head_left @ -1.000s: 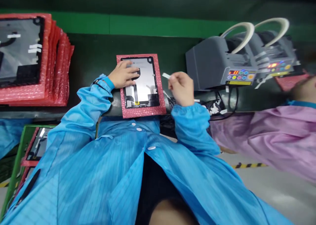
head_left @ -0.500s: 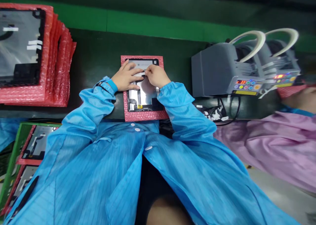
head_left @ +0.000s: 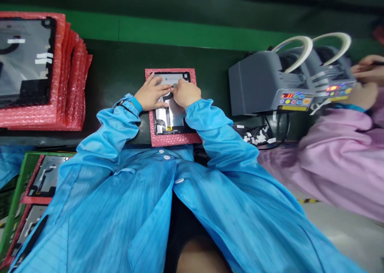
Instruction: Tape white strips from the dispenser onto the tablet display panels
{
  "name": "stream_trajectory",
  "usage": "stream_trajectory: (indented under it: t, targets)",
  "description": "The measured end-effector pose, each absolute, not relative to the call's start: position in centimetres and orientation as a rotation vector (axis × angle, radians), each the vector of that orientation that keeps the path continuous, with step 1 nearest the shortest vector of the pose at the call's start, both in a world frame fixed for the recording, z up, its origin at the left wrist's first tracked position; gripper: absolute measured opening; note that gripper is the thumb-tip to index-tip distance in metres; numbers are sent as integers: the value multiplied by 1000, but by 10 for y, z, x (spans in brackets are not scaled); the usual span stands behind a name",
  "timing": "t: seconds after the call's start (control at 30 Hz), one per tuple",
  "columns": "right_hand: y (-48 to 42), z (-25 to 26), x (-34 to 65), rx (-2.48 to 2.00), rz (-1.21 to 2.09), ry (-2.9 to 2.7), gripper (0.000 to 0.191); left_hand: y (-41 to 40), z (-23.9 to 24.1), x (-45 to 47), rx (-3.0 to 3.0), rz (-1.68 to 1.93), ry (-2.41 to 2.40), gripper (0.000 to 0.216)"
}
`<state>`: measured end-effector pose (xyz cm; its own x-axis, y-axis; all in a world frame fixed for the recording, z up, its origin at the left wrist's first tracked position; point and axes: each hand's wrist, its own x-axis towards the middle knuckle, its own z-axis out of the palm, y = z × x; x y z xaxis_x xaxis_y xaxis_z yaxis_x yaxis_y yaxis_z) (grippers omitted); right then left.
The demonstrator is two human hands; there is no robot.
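Observation:
In front of me lies a tablet-sized display panel (head_left: 177,115), its back side up with a dark frame, on a red bubble-wrap sheet (head_left: 174,139). My left hand (head_left: 150,94) rests flat on the panel's upper left part, fingers spread and pointing right. On the upper right part, my right hand (head_left: 187,94) is closed, with its fingertips down on the panel beside the left fingertips. Whatever may be between those right fingers is hidden. A small yellow label (head_left: 169,128) shows near the panel's lower edge.
A tall stack of red bubble wrap (head_left: 73,85) with a display panel (head_left: 27,65) on top stands left. Two grey tape dispensers (head_left: 255,87) stand right, tape scraps (head_left: 259,137) below. A co-worker's hands (head_left: 364,81) are far right; a green crate (head_left: 22,173) holds panels lower left.
My right hand has moved slightly left and down onto the panel. The white tape strip seen at its fingertips is now out of sight. The co-worker's hands have come into view beside the farther dispenser.

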<state>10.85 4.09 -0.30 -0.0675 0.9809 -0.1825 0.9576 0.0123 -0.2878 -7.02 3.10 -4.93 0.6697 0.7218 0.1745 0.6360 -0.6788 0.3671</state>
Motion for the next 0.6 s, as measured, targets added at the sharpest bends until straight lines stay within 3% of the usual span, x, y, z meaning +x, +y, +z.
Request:
stream_trajectory:
  t: [0.13,0.37,0.6]
  targets:
    - [24,-12,152,-1972,524,-1782,19,32,-50,-72,2620,414,1113,60]
    - [-65,-22,275,-1766,546,-769,47,41,-46,-77,2543,610,1059,63]
    - [-60,2,307,-1612,639,-434,39,32,-12,-33,2516,705,1066,66]
